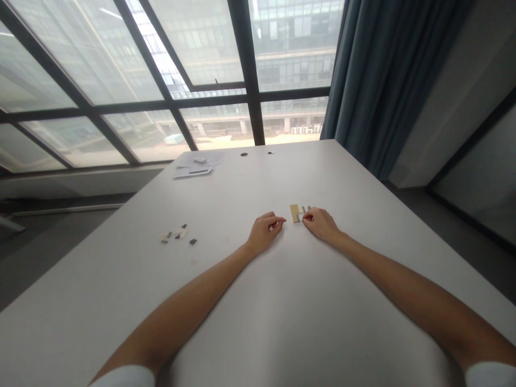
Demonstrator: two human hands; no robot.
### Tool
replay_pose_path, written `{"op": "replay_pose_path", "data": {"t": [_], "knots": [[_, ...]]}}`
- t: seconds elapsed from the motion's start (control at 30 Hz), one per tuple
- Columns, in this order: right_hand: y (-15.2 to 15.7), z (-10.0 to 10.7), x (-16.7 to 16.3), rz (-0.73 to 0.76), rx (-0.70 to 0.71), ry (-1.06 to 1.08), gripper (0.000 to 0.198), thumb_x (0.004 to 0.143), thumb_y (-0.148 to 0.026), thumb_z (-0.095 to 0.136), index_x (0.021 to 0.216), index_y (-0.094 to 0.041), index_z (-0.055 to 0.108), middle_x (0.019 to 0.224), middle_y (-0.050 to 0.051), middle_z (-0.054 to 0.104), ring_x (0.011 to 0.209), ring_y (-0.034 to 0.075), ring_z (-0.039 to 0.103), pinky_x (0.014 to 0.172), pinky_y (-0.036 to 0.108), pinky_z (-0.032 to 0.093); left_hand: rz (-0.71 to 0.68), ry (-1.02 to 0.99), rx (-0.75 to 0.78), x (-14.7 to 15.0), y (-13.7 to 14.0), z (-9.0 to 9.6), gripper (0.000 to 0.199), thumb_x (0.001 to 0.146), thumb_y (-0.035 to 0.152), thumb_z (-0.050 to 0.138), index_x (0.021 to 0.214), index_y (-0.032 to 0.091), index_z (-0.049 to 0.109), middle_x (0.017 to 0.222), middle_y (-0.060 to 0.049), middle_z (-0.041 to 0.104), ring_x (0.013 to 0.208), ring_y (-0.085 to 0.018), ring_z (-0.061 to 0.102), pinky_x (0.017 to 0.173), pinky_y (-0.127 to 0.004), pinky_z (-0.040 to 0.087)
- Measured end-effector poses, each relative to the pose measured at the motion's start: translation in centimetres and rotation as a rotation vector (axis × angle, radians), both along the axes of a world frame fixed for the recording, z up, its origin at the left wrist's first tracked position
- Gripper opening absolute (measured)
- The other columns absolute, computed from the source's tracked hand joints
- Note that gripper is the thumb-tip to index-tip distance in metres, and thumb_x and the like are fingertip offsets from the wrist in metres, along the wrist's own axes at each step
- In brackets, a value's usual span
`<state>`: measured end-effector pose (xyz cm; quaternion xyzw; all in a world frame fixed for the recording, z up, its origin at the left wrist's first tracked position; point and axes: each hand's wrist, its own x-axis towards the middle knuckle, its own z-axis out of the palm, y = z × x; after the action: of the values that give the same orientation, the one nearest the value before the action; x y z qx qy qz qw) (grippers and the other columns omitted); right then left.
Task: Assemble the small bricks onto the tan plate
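A small flat yellow board with white and dark grey pieces on it lies near the middle of the white table. My right hand covers its right side, fingers pinched together at the board's near edge. Whatever sits between those fingertips is too small to make out. Just left of the board rests my left hand, apart from it. Its thumb and fingers are drawn together, pointing at the board, and I cannot make out anything in them.
Several loose dark and cream pieces are scattered on the left of the table. Paper sheets lie at the far left. A round dark cable hole and a small dark item are near the far edge. A blue curtain hangs beyond.
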<state>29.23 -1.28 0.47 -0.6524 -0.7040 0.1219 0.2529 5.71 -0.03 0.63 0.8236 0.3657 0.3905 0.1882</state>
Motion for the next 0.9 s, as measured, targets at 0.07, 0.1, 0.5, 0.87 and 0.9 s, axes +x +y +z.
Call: {"op": "replay_pose_path", "data": {"t": [0.07, 0.1, 0.5, 0.87, 0.9], "knots": [[-0.02, 0.02, -0.01, -0.005, -0.001, -0.003, 0.017, 0.083, -0.024, 0.061, 0.080, -0.020, 0.077, 0.084, 0.005, 0.072, 0.073, 0.015, 0.061, 0.064, 0.024, 0.037, 0.002, -0.004, 0.001, -0.02, 0.02, -0.03, 0.021, 0.090, 0.016, 0.059, 0.096, 0.020, 0.078, 0.070, 0.000, 0.058, 0.065, -0.011, 0.052, 0.065, -0.023, 0.040], [-0.02, 0.01, -0.02, -0.006, -0.002, -0.004, 0.017, 0.083, -0.024, 0.061, 0.080, -0.020, 0.077, 0.084, 0.004, 0.072, 0.073, 0.016, 0.061, 0.064, 0.024, 0.037, 0.001, -0.004, 0.001, -0.03, 0.03, -0.04, 0.021, 0.090, 0.016, 0.058, 0.097, 0.020, 0.078, 0.070, 0.000, 0.058, 0.065, -0.011, 0.052, 0.065, -0.023, 0.040], [-0.09, 0.08, -0.22, -0.015, -0.018, -0.033, 0.018, 0.085, -0.025, 0.059, 0.082, -0.021, 0.077, 0.086, 0.005, 0.072, 0.075, 0.016, 0.060, 0.065, 0.025, 0.036, -0.005, 0.009, -0.002, -0.18, 0.27, -0.44, 0.022, 0.091, 0.018, 0.058, 0.098, 0.020, 0.078, 0.071, 0.000, 0.057, 0.067, -0.011, 0.052, 0.065, -0.023, 0.040], [-0.02, -0.47, -0.15, -0.027, 0.049, 0.035, 0.018, 0.084, -0.024, 0.057, 0.076, -0.018, 0.073, 0.080, 0.005, 0.071, 0.071, 0.015, 0.058, 0.064, 0.025, 0.036, -0.001, 0.008, -0.013, -0.12, 0.20, -0.32, 0.023, 0.091, 0.019, 0.057, 0.098, 0.020, 0.078, 0.071, 0.000, 0.058, 0.066, -0.011, 0.052, 0.066, -0.024, 0.041], [0.02, -0.50, -0.14, -0.041, 0.064, 0.054, 0.018, 0.084, -0.024, 0.057, 0.075, -0.018, 0.072, 0.078, 0.005, 0.070, 0.070, 0.015, 0.058, 0.064, 0.025, 0.036, 0.000, 0.009, -0.013, -0.12, 0.19, -0.32, 0.023, 0.091, 0.019, 0.056, 0.098, 0.020, 0.078, 0.071, 0.000, 0.058, 0.066, -0.011, 0.052, 0.066, -0.024, 0.042]]}}
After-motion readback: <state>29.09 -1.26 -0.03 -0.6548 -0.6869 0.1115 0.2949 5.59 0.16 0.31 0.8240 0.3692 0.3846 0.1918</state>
